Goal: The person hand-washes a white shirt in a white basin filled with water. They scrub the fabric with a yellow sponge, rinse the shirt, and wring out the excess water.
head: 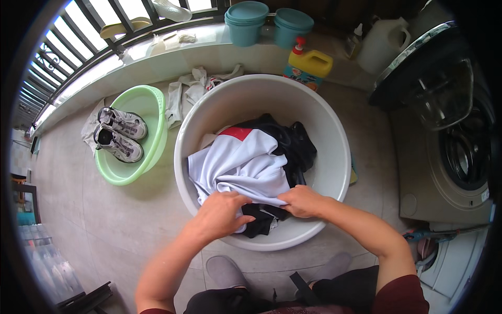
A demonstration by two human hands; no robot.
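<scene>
A large white plastic tub (pixel 262 246) stands on the floor before me, holding a white garment (pixel 251 157) with a red patch and dark garments (pixel 296 147) beside and below it. My right hand (pixel 302 201) is closed on the near right edge of the white garment. At the near left, my left hand (pixel 225 214) lies over the same garment, thumb and fingers apart; whether its fingers grip any cloth cannot be told. A black piece of cloth (pixel 257 223) with some white shows between the hands.
Left is a green basin (pixel 157 157) with a pair of sneakers (pixel 119 143). Crumpled light cloths (pixel 192 88) and a yellow detergent jug (pixel 310 64) lie beyond the tub. Lidded teal buckets (pixel 246 23) stand on the ledge. A front-loading washing machine (pixel 423 188) is at right, its door (pixel 431 74) open.
</scene>
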